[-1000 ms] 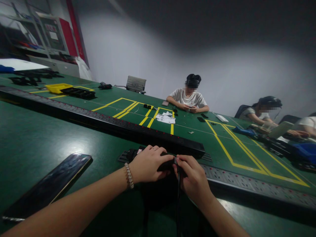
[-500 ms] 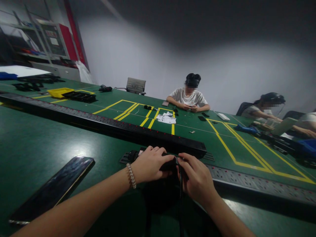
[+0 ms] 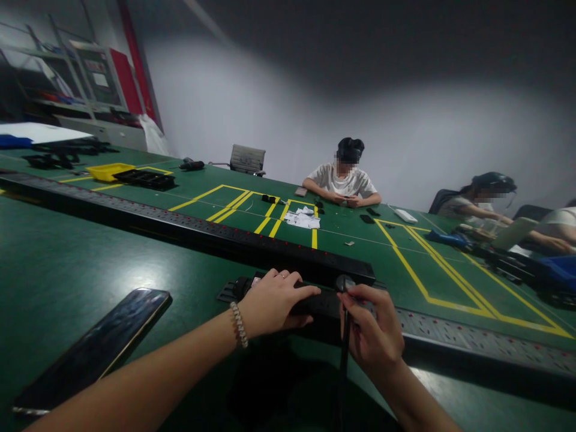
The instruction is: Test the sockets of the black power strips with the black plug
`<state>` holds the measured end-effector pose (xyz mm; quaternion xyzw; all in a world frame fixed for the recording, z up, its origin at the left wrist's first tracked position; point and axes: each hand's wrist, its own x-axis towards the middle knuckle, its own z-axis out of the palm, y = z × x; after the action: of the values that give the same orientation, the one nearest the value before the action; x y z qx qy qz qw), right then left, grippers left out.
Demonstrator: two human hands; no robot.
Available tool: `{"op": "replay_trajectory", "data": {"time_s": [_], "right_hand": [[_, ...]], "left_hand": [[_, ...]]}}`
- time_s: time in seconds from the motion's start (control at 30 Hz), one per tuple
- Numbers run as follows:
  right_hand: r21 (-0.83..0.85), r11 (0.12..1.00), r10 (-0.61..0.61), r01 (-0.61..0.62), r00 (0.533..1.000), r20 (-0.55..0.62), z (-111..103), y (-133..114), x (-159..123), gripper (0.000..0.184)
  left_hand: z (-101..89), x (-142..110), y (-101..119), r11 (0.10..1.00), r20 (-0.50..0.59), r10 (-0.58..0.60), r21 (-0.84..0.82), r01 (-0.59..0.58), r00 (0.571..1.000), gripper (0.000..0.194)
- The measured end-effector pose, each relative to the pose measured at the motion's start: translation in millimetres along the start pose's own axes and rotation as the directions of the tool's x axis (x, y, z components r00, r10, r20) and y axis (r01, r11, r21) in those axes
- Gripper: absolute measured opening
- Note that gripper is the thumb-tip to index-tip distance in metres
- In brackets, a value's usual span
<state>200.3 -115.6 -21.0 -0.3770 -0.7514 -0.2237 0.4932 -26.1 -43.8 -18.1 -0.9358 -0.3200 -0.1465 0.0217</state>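
My left hand (image 3: 276,300), with a ring and a beaded bracelet, is closed over the near end of a long black power strip (image 3: 450,333). Its thumb and index finger reach along the casing, and a slotted end bracket (image 3: 227,291) sticks out to the left. Just right of that hand, my right hand (image 3: 375,324) pinches a black plug (image 3: 345,283) by its body. The plug points up and away, apart from the sockets, and its black cable (image 3: 344,366) hangs down toward me. Part of the strip lies hidden behind both hands.
Another long black power strip (image 3: 193,227) runs behind my hands. A phone (image 3: 94,348) lies at left. Yellow tray (image 3: 110,172), black tray (image 3: 144,178) and white papers (image 3: 302,218) sit farther off. A person (image 3: 344,180) sits opposite; others work at right.
My right hand has drawn the plug away from the left hand, to the right and slightly up. The left hand has stayed in place on the power strip.
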Motion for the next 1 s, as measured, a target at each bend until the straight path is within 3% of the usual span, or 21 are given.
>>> {"op": "replay_trajectory", "data": {"time_s": [0.23,0.4,0.57,0.73,1.0], "right_hand": [[0.030,0.994,0.106,-0.105,0.994,-0.040,3,6,-4,0.036],[0.040,0.989,0.143,-0.140,0.988,-0.058,2,4,1,0.033],[0.088,0.983,0.166,-0.163,0.986,-0.027,4,2,1,0.032],[0.138,0.977,0.155,-0.160,0.987,0.049,8,2,-2,0.032],[0.158,0.972,0.155,-0.173,0.981,0.119,13,4,-9,0.029]], "left_hand": [[1.4,4,-14,0.998,-0.028,0.059,-0.014,-0.059,0.998,0.066],[-15.0,-4,-45,0.998,-0.051,0.067,-0.003,-0.067,0.996,0.067],[-16.7,-8,-67,0.998,0.000,0.044,-0.037,-0.044,0.999,0.067],[-14.2,-7,-66,0.996,0.057,0.039,-0.082,-0.035,0.998,0.069],[-15.6,-6,-52,0.998,-0.006,-0.002,-0.067,0.001,1.000,0.076]]}}
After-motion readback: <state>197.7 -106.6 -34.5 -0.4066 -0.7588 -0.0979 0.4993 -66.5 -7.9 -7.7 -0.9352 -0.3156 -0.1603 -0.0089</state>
